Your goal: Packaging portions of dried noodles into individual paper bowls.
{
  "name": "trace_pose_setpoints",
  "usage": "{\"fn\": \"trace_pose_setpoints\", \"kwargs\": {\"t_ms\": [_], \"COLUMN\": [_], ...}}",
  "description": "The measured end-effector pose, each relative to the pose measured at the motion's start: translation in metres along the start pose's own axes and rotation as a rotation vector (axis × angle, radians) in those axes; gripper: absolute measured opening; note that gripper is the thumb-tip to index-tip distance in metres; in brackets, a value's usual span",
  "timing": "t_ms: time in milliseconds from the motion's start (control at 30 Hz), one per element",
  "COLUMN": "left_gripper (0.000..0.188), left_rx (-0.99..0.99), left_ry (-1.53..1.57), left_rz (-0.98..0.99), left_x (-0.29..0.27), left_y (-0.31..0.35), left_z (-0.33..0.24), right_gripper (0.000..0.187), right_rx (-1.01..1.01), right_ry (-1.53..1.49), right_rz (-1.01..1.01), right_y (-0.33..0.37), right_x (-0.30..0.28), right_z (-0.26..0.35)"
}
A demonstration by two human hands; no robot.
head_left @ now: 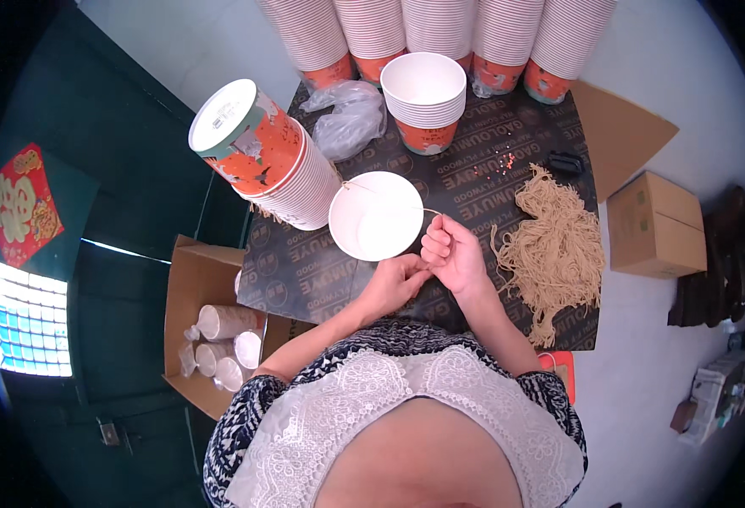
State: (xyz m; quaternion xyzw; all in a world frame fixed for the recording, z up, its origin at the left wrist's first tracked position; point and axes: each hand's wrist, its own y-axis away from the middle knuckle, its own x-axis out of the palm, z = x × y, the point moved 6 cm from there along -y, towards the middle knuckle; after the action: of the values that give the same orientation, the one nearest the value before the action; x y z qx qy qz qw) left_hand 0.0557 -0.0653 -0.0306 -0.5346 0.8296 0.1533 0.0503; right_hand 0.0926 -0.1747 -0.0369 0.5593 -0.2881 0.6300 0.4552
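An open white paper tub (pixel 376 222) stands near the front of the dark table. A thin tan string (pixel 427 210) crosses its mouth from the left rim to my right hand (pixel 455 254), whose curled fingers hold it. My left hand (pixel 394 284) is just in front of the tub. Its thumb and fingers are pinched together, meeting the lower fingers of the right hand; whatever is between them is too small to make out. Right of my hands lies a loose heap of tan strings (pixel 554 250).
A tall stack of orange-printed paper tubs (pixel 262 161) leans at the left. A shorter stack (pixel 426 102), a clear plastic bag (pixel 347 118) and several tall stacks fill the back. A black object (pixel 565 162) sits right. Cardboard boxes (pixel 656 222) flank the table (pixel 300 275).
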Motion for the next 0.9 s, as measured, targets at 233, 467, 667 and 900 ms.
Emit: {"fn": "trace_pose_setpoints", "kwargs": {"t_ms": [233, 467, 667, 900], "left_gripper": [0.019, 0.015, 0.014, 0.012], "left_rx": [-0.164, 0.014, 0.099, 0.484], "left_ry": [-0.019, -0.169, -0.345, -0.884], "left_rz": [0.16, 0.108, -0.094, -0.522], "left_x": [-0.002, -0.018, -0.046, -0.055], "left_y": [0.003, 0.01, 0.009, 0.012], "left_z": [0.005, -0.035, -0.04, -0.049], "right_gripper": [0.026, 0.02, 0.005, 0.003], "right_rx": [-0.945, -0.495, -0.544, -0.853], "right_ry": [1.743, 1.78, 1.692, 1.456], "right_rz": [-0.175, 0.19, 0.104, -0.342], "right_y": [0.041, 0.04, 0.038, 0.025], "right_x": [0.05, 0.049, 0.049, 0.019], "right_z": [0.031, 0.0, 0.014, 0.061]}}
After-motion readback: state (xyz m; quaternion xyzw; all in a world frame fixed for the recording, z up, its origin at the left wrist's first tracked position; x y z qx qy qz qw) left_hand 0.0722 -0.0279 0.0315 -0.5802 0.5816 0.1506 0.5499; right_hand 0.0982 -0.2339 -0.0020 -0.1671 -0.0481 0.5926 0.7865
